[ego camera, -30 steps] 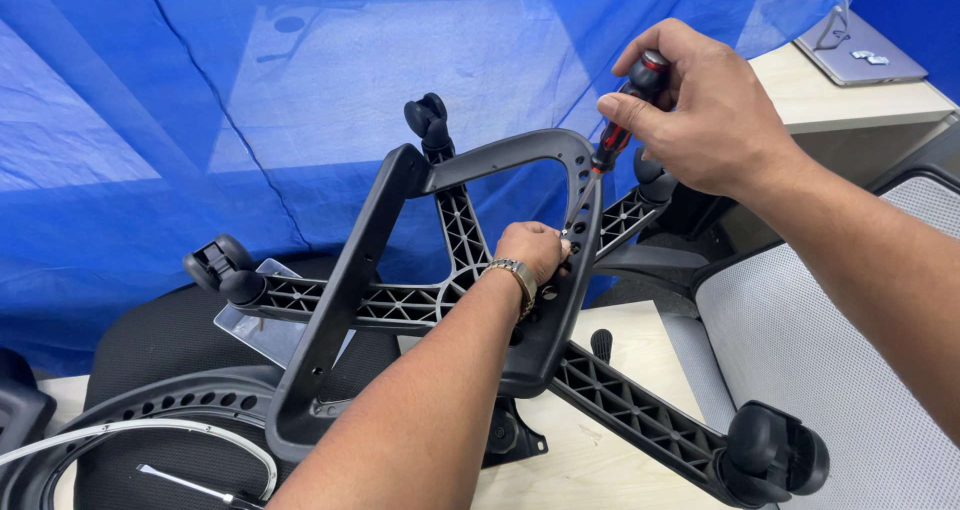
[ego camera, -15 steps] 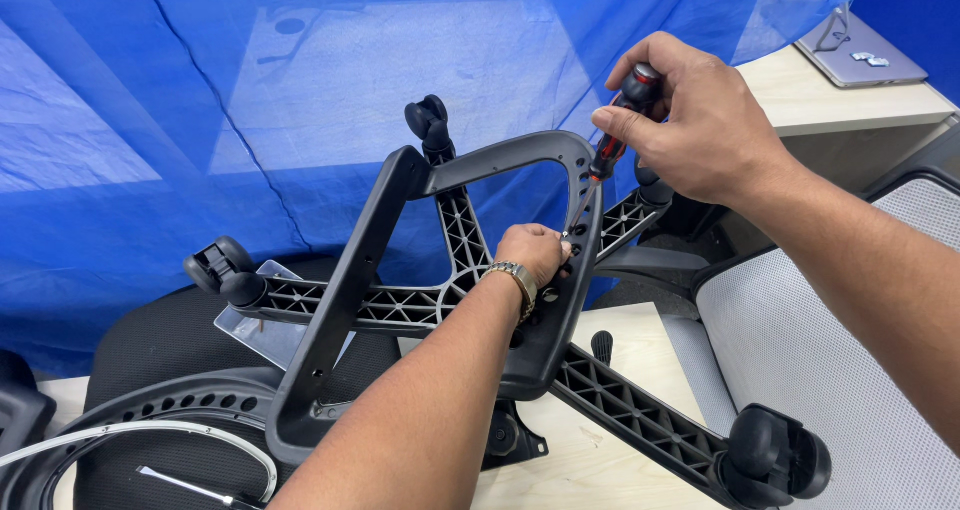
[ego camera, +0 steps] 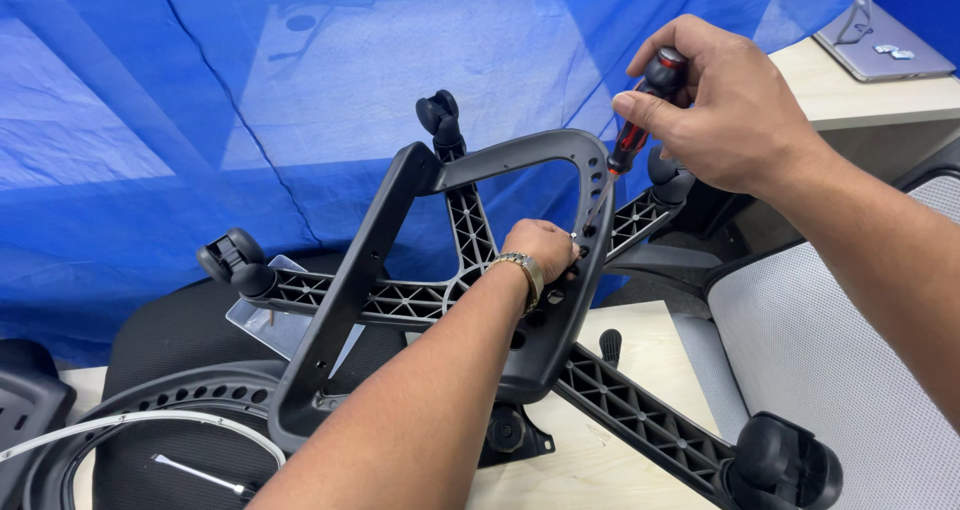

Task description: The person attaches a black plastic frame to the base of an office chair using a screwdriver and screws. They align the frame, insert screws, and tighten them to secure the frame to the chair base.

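My right hand grips a red-and-black screwdriver, its shaft angled down into the right side of a black loop-shaped chair armrest. My left hand, with a metal watch band on the wrist, reaches through the loop and pinches the armrest's right bar just below the screwdriver's tip. The armrest stands over an upturned black star-shaped chair base with caster wheels.
A blue tarp hangs behind. A grey mesh chair seat lies at right. A laptop rests on a light wooden desk at top right. A black round chair part with a white band sits at lower left on the wooden tabletop.
My right hand has shifted its fingers on the screwdriver handle, turning it slightly. The left hand and the armrest have stayed in place.
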